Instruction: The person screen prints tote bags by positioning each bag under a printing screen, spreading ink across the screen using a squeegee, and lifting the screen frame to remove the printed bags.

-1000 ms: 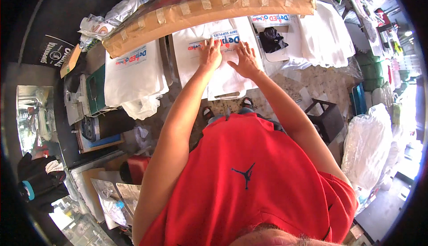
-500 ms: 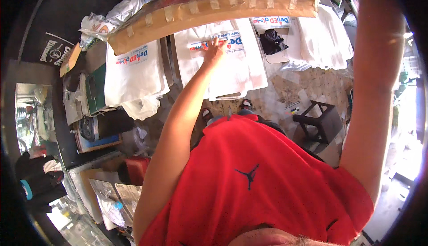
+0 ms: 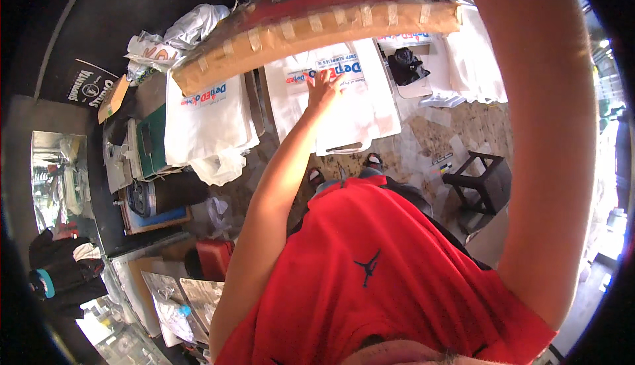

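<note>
My left hand (image 3: 324,92) lies with fingers spread on a white cloth bag (image 3: 357,117) printed in blue and red, directly ahead of me. The bag is spread flat, its lower edge hanging toward me. Above its far end a screen-printing frame (image 3: 331,24), edged with brown tape, is raised and tilted, hiding that end. My right arm (image 3: 546,120) reaches up along the right side and leaves the picture at the top, so its hand cannot be seen.
More white printed bags hang in stacks at the left (image 3: 208,120) and right (image 3: 479,61). A crumpled black plastic bag (image 3: 407,66) lies right of the middle bag. On the littered floor stands a black stool (image 3: 476,183). Boards and a red box (image 3: 215,259) are at lower left.
My left hand has drawn slightly toward me over the bag, and its fingers are spread wider. My right arm has shifted left in the picture. The whole view has turned a little.
</note>
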`<state>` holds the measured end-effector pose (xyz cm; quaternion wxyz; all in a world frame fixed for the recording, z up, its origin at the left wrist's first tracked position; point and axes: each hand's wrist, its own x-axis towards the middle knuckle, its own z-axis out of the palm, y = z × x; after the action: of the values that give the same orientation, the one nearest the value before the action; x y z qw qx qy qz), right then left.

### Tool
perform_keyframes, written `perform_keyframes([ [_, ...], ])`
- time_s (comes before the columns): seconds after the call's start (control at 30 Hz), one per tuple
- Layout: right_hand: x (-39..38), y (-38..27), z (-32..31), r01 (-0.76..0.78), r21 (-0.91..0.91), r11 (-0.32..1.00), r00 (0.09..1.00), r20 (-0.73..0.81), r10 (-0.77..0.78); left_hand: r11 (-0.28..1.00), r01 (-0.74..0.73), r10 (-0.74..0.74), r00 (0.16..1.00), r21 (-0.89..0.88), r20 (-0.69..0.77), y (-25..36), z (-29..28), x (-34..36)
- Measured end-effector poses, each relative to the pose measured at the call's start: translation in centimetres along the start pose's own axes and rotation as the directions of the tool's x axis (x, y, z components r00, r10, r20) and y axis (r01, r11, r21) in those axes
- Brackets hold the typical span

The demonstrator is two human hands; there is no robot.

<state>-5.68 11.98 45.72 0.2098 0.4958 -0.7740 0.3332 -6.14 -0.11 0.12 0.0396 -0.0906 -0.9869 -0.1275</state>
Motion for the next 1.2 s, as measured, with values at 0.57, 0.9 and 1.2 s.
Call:
perform_keyframes([
  [0.57,-22.3,3.9,14.4,-0.309,0.288,0.906,0.919,0.336,0.207,0.623,-0.501,0.468,0.854,-0.6,-0.227,5.1,-25.5,-7.4],
  [0.9,-27.1,8.2,24.4,-0.22,0.302,0.928,0.971,-0.027,0.239,0.779,-0.537,0.534,0.839,-0.324,-0.107,4.6,-16.0,-5.2],
  [1.2,-27.2,8.5,22.7,-0.162,0.242,0.957,0.982,-0.058,0.181,0.741,-0.605,0.581,0.795,-0.292,-0.173,4.4,-14.3,-4.7],
])
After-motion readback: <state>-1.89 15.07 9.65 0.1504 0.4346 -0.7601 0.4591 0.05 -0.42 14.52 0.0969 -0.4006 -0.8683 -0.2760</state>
